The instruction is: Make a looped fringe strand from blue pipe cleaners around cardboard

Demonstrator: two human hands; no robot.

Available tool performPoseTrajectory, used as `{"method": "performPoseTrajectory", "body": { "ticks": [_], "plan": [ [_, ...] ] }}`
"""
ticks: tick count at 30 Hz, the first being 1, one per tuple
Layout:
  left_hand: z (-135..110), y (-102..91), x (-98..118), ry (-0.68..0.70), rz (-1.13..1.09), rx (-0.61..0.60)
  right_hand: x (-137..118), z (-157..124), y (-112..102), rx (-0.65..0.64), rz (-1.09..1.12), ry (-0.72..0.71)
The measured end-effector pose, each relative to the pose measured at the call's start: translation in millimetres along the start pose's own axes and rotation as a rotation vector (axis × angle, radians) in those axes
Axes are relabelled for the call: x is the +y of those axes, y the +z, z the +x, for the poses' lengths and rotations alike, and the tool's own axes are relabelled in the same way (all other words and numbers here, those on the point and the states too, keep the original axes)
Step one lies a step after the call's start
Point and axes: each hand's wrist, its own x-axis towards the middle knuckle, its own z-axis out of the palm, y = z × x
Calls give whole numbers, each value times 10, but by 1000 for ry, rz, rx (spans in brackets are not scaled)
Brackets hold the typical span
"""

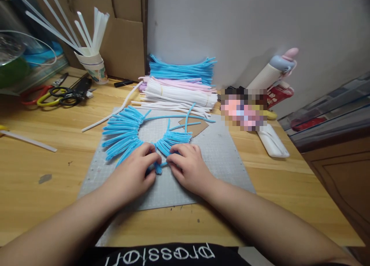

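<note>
A ring of folded blue pipe cleaners (123,133) lies on a grey cutting mat (219,169), its loops fanning outward around a bare middle. My left hand (144,164) has its fingers curled on the near side of the ring, around a short folded blue piece. Close by, my right hand (187,165) bends its fingers and thumb together at the near right loops, at the end of a blue strand. Loose blue ends stick out at the ring's far right. A brown cardboard piece (199,126) lies partly under them. The palms hide part of the ring.
Bundles of white pipe cleaners (179,93) and blue pipe cleaners (182,70) lie against the wall. Scissors (62,96) and a paper cup (94,65) of white sticks stand back left. A bottle (266,75) and a white box-like object (273,140) are at right.
</note>
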Motion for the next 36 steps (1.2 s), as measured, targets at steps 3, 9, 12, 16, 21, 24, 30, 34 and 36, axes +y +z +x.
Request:
{"method": "performPoseTrajectory", "body": {
  "ticks": [3,9,12,16,21,24,30,34,36],
  "plan": [
    [3,12,8,-7,0,4,-2,-2,-5,-14,-24,-19],
    [1,15,4,-63,-5,55,-13,2,-8,-13,-43,-51],
    [0,11,3,-74,-7,48,-18,4,-14,-10,-50,-37],
    [1,0,19,-62,-5,37,-27,7,-20,-15,-67,-11],
    [-4,15,56,-42,64,19,-27,12,1,-17,-6,-12],
    [-1,35,77,-39,86,19,-36,15,5,-34,42,-26],
    [21,74,81,-68,92,51,-80,23,-51,-81,105,-23],
    [13,89,57,-55,73,58,-101,33,-62,-92,97,-16],
    [8,87,53,-47,67,53,-106,39,-50,-96,70,-9]
  ]
}}
